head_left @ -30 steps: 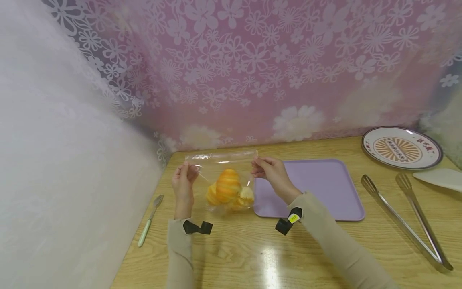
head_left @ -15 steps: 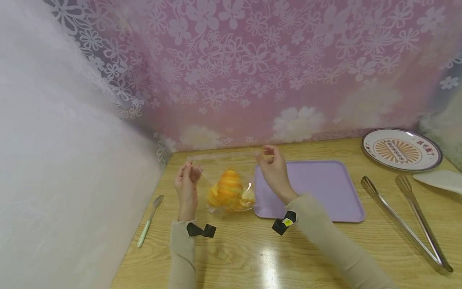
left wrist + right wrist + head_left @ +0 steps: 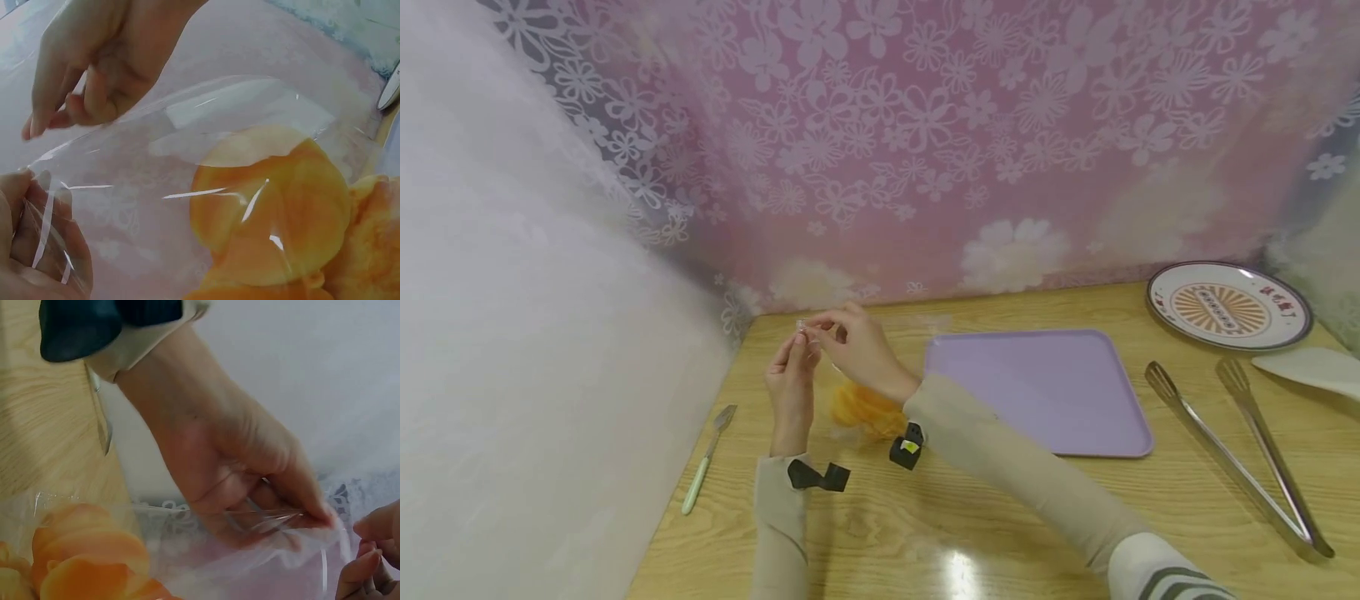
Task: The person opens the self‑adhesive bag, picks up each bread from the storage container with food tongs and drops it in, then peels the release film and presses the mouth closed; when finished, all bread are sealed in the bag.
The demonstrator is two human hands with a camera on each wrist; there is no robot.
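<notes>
A clear plastic bag (image 3: 137,200) with orange-yellow toy-like breads (image 3: 859,406) inside stands up off the table. At its upper left corner, my left hand (image 3: 792,383) pinches the film between thumb and fingers; the right wrist view shows that pinch (image 3: 322,519) closely. My right hand (image 3: 861,350) reaches across the front of the bag to the same corner, its thumb and index finger right by the left fingertips. Both wrist views show a small gap there, with the right hand (image 3: 106,69) bent loosely and nothing seen in it. The right forearm hides part of the breads.
A purple tray (image 3: 1037,392) lies right of the bag. Farther right are metal tongs (image 3: 1240,467), a patterned plate (image 3: 1228,306) and a white paddle-like utensil (image 3: 1315,368). A green-handled fork-like tool (image 3: 707,462) lies along the left table edge by the wall.
My right hand has let go of the bag's upper right corner and swung left across to the upper left corner. My left hand keeps its pinch almost in place.
</notes>
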